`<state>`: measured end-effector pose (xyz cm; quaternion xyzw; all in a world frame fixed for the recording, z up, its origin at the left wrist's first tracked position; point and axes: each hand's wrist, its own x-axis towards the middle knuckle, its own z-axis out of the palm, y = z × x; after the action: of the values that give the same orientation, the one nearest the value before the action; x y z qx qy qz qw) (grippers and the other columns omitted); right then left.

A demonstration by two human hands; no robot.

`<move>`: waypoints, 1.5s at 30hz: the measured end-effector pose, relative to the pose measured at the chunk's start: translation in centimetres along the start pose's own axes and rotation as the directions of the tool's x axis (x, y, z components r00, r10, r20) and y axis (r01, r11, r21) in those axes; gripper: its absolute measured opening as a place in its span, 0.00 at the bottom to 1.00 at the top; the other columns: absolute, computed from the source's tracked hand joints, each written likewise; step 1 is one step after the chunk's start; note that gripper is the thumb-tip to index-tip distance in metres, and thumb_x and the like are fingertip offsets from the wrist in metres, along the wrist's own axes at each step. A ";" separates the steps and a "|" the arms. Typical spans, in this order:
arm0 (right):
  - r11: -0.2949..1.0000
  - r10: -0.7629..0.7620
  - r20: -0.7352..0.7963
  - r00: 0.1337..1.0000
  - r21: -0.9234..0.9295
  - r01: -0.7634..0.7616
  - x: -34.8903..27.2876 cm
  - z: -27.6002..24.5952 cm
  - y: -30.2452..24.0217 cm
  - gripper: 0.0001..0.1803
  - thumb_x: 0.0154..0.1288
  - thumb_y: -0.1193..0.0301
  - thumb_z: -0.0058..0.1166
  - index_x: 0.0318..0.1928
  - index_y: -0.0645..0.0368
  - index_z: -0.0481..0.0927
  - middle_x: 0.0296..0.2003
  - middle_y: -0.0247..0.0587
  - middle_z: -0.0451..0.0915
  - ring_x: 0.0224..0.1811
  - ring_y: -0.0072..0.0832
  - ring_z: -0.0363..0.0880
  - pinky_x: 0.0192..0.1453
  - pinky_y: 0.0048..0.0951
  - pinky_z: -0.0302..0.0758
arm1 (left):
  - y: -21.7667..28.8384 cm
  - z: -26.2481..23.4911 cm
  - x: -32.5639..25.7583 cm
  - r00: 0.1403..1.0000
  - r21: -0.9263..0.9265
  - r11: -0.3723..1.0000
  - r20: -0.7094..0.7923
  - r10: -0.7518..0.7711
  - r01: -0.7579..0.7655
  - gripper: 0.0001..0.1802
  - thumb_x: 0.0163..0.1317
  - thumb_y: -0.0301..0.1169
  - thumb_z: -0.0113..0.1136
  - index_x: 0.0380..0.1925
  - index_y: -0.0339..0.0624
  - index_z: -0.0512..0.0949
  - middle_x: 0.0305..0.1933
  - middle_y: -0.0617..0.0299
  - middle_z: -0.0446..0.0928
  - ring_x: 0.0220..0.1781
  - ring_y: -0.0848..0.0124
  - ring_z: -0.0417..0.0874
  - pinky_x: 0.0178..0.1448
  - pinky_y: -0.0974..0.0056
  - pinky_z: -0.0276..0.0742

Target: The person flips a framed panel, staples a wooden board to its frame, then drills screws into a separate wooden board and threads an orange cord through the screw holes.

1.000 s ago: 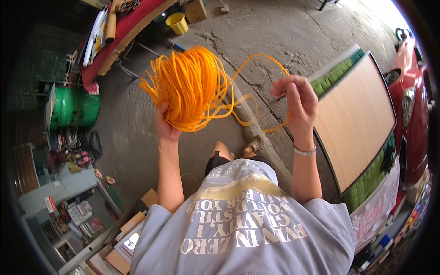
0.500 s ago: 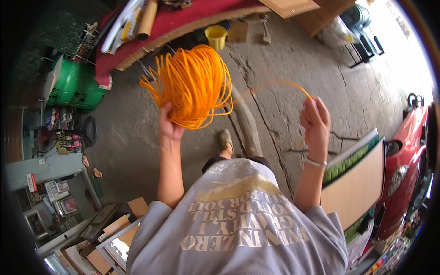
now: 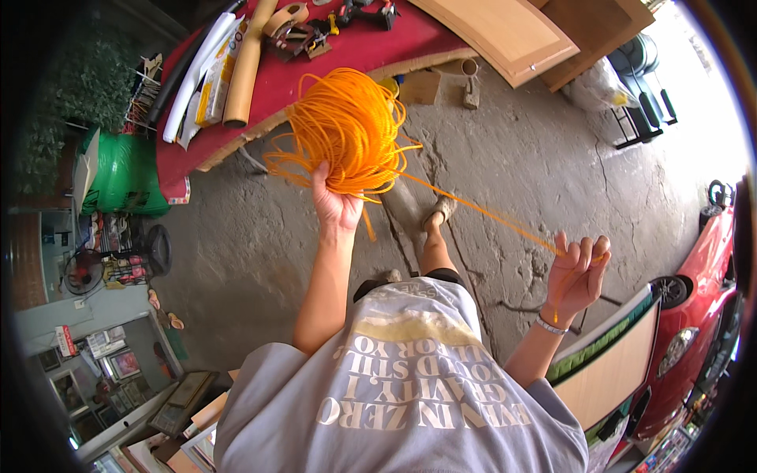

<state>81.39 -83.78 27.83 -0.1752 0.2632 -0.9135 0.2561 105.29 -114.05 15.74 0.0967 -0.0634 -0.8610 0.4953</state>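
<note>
A thick coil of orange rope (image 3: 347, 130) is held up in front of me by my left hand (image 3: 337, 201), its thumb laid over the near side and its other fingers hidden beneath. Several loops hang loose at the coil's left and lower edges. One strand runs off the coil to the lower right, drawn fairly straight, into my right hand (image 3: 578, 272). The right fingers are curled closed around that strand, out to the right beside a light board. A short bit of orange shows below the right palm, near the bracelet.
Ahead stands a red-covered table (image 3: 378, 47) with cardboard tubes (image 3: 251, 67), tape rolls and a power drill (image 3: 377, 12). Wooden panels (image 3: 505, 39) jut from its right. A light board (image 3: 611, 370) and a red car (image 3: 690, 323) are at right; a green wrapped bundle (image 3: 126, 175) and fan are left.
My right hand has moved down and right, and the strand is now stretched straighter. The coil sits slightly further right and has turned. A foot has stepped forward, and more tabletop shows.
</note>
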 end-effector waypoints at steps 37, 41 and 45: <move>-0.098 0.540 -0.605 0.585 -0.736 -0.670 46.4 -16.5 26.0 0.18 0.76 0.61 0.57 0.52 0.65 0.77 0.32 0.50 0.86 0.29 0.42 0.86 0.35 0.41 0.80 | -32.8 7.5 63.5 0.579 0.916 -0.181 0.066 -0.813 -0.359 0.32 0.66 0.41 0.70 0.61 0.29 0.75 0.66 0.38 0.76 0.68 0.47 0.77 0.73 0.52 0.72; 0.167 0.615 -0.569 0.546 -0.583 -0.795 48.4 -16.5 29.1 0.17 0.80 0.61 0.53 0.54 0.64 0.78 0.30 0.41 0.83 0.27 0.24 0.81 0.33 0.29 0.76 | -32.3 9.7 64.2 0.651 0.975 -0.179 -0.052 -0.757 -0.130 0.17 0.71 0.34 0.66 0.52 0.32 0.82 0.46 0.52 0.88 0.49 0.64 0.89 0.57 0.61 0.83; 0.290 0.510 -0.620 0.596 -0.529 -0.798 50.7 -16.3 32.8 0.14 0.80 0.66 0.51 0.52 0.66 0.79 0.29 0.41 0.81 0.27 0.25 0.79 0.35 0.31 0.76 | -32.8 11.0 63.5 0.756 0.958 -0.222 -0.010 -0.654 -0.179 0.10 0.73 0.30 0.63 0.46 0.33 0.83 0.39 0.59 0.88 0.42 0.73 0.88 0.50 0.65 0.82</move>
<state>45.34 -129.75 5.43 0.0172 0.7122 -0.5280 0.4623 44.05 -152.40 13.19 0.2017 -0.7998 -0.5654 0.0034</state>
